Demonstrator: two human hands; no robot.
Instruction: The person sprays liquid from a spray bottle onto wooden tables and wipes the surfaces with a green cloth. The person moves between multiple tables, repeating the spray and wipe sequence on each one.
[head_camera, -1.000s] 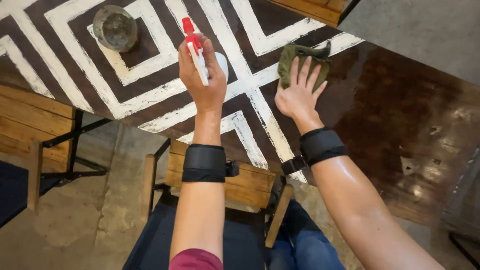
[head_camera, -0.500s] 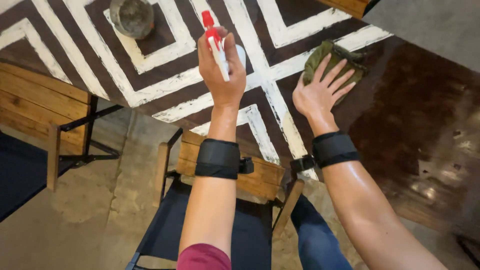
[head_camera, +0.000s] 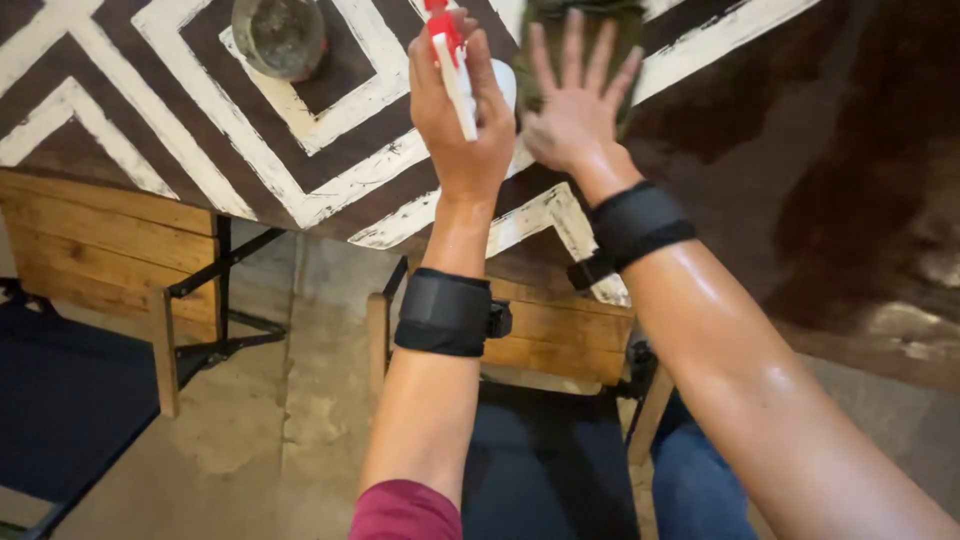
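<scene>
Head view looks straight down on two bare forearms reaching over a table (head_camera: 300, 190) painted in brown and white angular bands; the left hand (head_camera: 462, 120) is clenched round a spray bottle (head_camera: 455, 60) with a red trigger head and a white body, held upright just above the tabletop near the top edge of the picture; the right hand (head_camera: 578, 110) lies flat with fingers spread and released, pressing down on a dark green cloth (head_camera: 560, 20) that sits on the table just beside the bottle; both wrists carry black straps. By my reading the step in hand is wiping the tabletop, with the bottle kept ready while the cloth bears on the surface; a further move would call for steady downward pressure through the open palm and a sweep along the painted bands, the bottle kept clear of the cloth. A round glass dish (head_camera: 278, 35) stands on the table well to the left of the hands, apart from them. No label or print on the bottle can be made out; only its red top and white side show; wooden chairs (head_camera: 100, 260) with dark seats stand below the table edge.
</scene>
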